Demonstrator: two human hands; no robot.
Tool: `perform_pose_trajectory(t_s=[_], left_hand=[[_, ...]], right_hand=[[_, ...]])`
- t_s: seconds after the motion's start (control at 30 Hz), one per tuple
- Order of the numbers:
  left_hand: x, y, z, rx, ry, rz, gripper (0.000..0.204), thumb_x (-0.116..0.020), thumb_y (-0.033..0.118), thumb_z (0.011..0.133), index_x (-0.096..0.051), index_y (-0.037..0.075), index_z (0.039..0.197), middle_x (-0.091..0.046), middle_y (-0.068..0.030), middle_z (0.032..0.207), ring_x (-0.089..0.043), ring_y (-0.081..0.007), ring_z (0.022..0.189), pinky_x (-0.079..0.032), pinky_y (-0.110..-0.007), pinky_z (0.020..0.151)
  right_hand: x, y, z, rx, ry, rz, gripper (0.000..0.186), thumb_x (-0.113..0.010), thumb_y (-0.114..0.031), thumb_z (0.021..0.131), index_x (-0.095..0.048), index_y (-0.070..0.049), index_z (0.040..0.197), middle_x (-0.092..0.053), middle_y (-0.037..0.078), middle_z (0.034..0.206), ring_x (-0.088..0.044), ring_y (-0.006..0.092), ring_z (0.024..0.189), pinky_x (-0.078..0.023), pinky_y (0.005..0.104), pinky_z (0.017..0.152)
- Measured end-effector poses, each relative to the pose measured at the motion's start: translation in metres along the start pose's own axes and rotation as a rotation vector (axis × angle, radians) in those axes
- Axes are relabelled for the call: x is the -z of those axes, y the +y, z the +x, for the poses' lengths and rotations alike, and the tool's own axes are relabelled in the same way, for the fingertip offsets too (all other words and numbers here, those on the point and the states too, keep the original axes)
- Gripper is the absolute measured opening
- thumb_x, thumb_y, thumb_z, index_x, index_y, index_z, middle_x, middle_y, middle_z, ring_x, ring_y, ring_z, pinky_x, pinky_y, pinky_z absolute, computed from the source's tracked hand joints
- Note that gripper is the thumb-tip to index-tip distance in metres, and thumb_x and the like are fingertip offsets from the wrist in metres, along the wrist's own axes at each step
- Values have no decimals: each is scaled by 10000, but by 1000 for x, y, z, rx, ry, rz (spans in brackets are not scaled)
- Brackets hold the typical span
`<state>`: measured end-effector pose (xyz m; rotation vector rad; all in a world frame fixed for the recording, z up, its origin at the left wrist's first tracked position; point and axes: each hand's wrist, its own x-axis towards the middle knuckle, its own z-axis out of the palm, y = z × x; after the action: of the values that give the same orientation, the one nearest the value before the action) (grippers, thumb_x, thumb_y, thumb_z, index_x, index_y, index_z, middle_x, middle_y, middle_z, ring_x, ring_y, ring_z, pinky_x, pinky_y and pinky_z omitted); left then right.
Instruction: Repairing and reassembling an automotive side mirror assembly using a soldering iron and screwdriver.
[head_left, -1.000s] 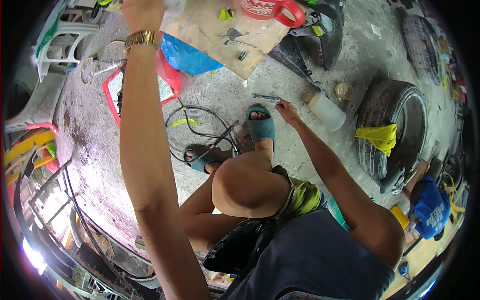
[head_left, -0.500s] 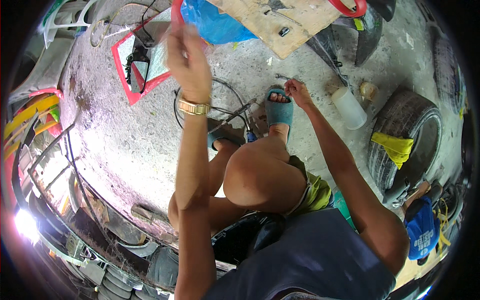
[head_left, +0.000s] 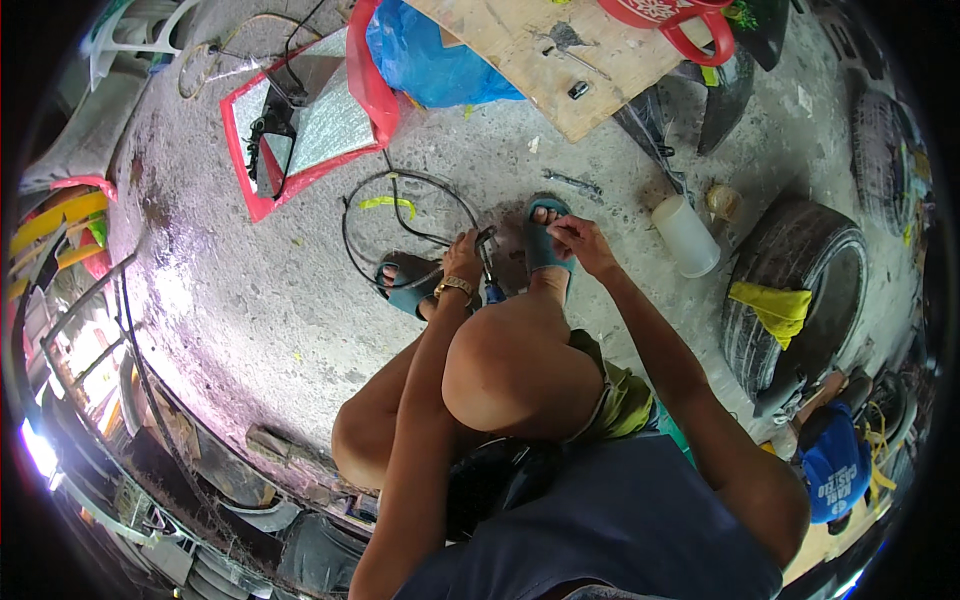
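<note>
Touching the black hose (head_left: 486, 238) just beside its blue fitting (head_left: 494, 292), the left hand (head_left: 462, 258) is down between the two sandals, a gold watch (head_left: 456, 285) at its wrist. The right hand (head_left: 584, 246) hangs over the right sandal (head_left: 548, 240), its thumb and fingers drawn toward one another. Both hands have bent fingers, though at this size I cannot tell whether either closes on anything. The hose lies looped on the concrete floor, partly behind the left sandal (head_left: 408, 290), with a yellow-green strip (head_left: 385, 202) inside the loop. Past the right foot lies a wrench (head_left: 572, 182), and to its right a translucent container (head_left: 686, 236) on its side. Farther right, a yellow cloth (head_left: 772, 312) drapes over a tire (head_left: 748, 335). Beyond the feet are a wooden board (head_left: 540, 50), a blue plastic bag (head_left: 430, 60) and a red-edged panel (head_left: 335, 110).
</note>
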<state>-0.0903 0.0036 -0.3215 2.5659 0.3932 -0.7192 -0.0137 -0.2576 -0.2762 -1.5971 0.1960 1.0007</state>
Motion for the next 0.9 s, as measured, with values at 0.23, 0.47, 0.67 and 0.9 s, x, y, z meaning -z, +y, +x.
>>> perform_pose_trajectory(t_s=[0.23,0.47,0.67,0.9], left_hand=[[153,71,-20,-240,-46,-14,487,-610,382,916,-438,115,1284,-669,-224,941,-644,-437,842,-505,-521,717],[217,79,-62,-576,134,-226,329,-565,334,945,-550,97,1173,-648,-145,1069,-646,-399,853,-529,-464,687],[234,93,-72,-498,-63,-428,332,-609,180,926,-539,35,1216,-630,-163,1093,-638,-311,999,-495,-362,854],[230,95,-70,-518,-24,-633,256,-640,142,907,-566,34,1127,-599,-88,904,-584,-171,774,-476,-289,727]], right_hand=[[-16,-96,-25,249,-184,267,112,-515,-94,984,-555,-38,1072,-658,80,933,-643,140,795,-516,278,705],[-35,-167,-46,408,-282,364,76,-544,-76,967,-529,-41,1033,-686,104,896,-671,158,774,-521,274,693],[-37,-175,-56,437,-340,528,54,-590,-59,932,-543,-44,955,-678,90,765,-657,145,675,-530,262,607],[-44,-174,-57,375,-361,464,46,-579,-39,924,-537,-55,915,-657,74,731,-639,122,649,-515,232,557]])
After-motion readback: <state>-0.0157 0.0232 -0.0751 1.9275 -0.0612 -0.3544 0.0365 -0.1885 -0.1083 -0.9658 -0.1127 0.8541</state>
